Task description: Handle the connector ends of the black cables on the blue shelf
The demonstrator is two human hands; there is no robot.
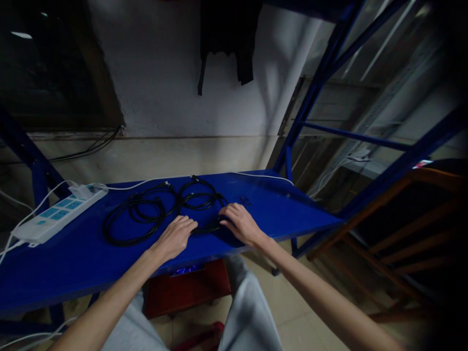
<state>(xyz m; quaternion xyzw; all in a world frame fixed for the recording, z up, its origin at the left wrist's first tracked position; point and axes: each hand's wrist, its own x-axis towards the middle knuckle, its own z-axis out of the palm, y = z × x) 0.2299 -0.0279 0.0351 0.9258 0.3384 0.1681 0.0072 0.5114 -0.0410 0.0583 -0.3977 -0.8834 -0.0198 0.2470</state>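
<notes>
My left hand (179,235) is closed on a black cable (207,228) near the front edge of the blue table (281,209). The same dark cable runs across to my right hand (239,223), whose fingers curl round it. More black cable lies in loose loops to the left, a wide coil (109,224) with smaller turns inside. Behind my hands rests another black coil (199,195). Several small dark pieces (244,200) lie just beyond my right hand, too blurred to name.
A white power strip (60,214) with blue sockets lies at the table's left end, its white cord (146,182) running along the back. Blue frame posts (310,97) rise at both sides. A wooden chair (398,243) stands at right, and a red-brown stool (188,290) is below the table.
</notes>
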